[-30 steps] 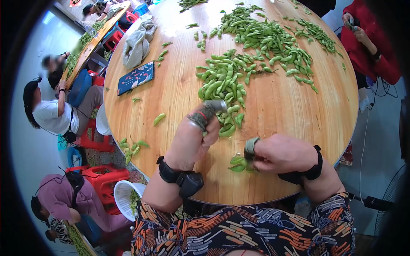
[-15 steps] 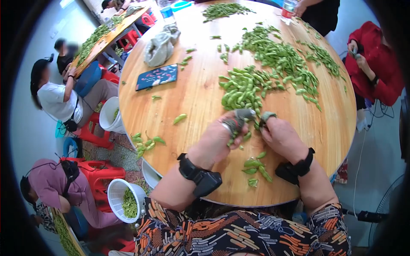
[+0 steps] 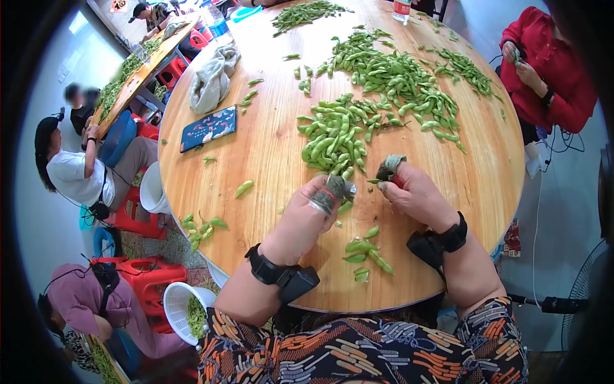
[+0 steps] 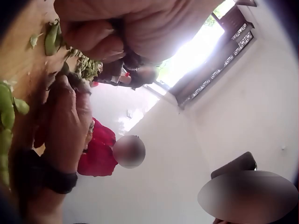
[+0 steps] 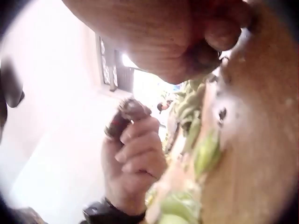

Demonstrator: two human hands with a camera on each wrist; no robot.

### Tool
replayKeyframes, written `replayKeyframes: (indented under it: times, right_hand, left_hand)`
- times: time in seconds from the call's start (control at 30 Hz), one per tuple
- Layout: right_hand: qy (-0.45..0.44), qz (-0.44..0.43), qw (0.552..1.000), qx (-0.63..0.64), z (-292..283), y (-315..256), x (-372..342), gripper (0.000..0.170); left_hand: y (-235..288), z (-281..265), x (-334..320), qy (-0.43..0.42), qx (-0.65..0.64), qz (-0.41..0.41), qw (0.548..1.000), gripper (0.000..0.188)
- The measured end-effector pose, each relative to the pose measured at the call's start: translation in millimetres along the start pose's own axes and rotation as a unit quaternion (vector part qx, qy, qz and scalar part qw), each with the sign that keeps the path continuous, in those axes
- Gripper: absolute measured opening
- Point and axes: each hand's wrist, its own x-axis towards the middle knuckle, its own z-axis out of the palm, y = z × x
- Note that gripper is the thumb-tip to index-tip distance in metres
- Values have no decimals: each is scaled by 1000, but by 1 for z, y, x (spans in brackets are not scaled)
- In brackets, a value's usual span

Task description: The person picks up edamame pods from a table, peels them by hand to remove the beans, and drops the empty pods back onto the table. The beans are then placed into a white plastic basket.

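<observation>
Over the near side of the round table, my left hand [image 3: 306,216] has curled fingers and a dark wrapping round its thumb. The right wrist view shows this left hand [image 5: 136,161] raised with its fingers folded in; I cannot tell whether a pod is inside. To the right, my right hand [image 3: 422,195] pinches a green soybean pod [image 3: 373,181] whose tip pokes out at the fingertips; this hand also wears a dark wrapping. A heap of plump pods [image 3: 332,134] lies just beyond both hands. Several pods [image 3: 363,246] rest nearer me, between the wrists.
A larger pod pile [image 3: 396,70] spreads over the wooden table [image 3: 262,217]. On its left are a dark patterned pouch [image 3: 208,128], a grey cloth [image 3: 214,78] and a few pods [image 3: 203,228]. A white basket [image 3: 182,307] stands lower left. A person in red [image 3: 550,70] works at the right.
My hands came together beside the heap half a second ago and are now apart. Compared with one second ago, the right hand has moved forward from the near pods.
</observation>
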Motion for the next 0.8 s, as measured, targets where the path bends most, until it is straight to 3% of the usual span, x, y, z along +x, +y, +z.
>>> replayKeyframes:
  times: [0.07, 0.2, 0.37, 0.43, 0.57, 0.63, 0.73, 0.8]
  right_hand:
    - [-18, 25, 999, 28, -5, -6, -1, 12]
    - [-66, 118, 984, 115, -10, -11, 0, 7]
    - [-61, 134, 976, 159, -13, -13, 0, 9]
    - [-64, 135, 977, 155, -12, -16, -1, 8]
    - [-64, 97, 982, 151, -8, -24, -3, 8]
    - [-62, 97, 980, 165, -7, -21, -4, 7]
    - [-92, 37, 991, 95, -1, -3, -1, 6]
    - [-43, -119, 990, -69, 4, 4, -1, 9]
  left_hand:
    - [-2, 5, -1, 27, 46, 4, 999, 18]
    - [-4, 7, -2, -21, 162, 68, 984, 17]
    - [-9, 5, -2, -33, 226, 80, 970, 18]
    - [-15, 2, 2, -68, 240, 122, 961, 22]
    - [-18, 4, 2, -69, 265, 120, 954, 29]
    - [-13, 8, 1, -45, 299, 81, 950, 31]
    - [-13, 8, 2, -39, 355, 83, 930, 31]
    - [-17, 8, 5, -29, 349, 117, 929, 27]
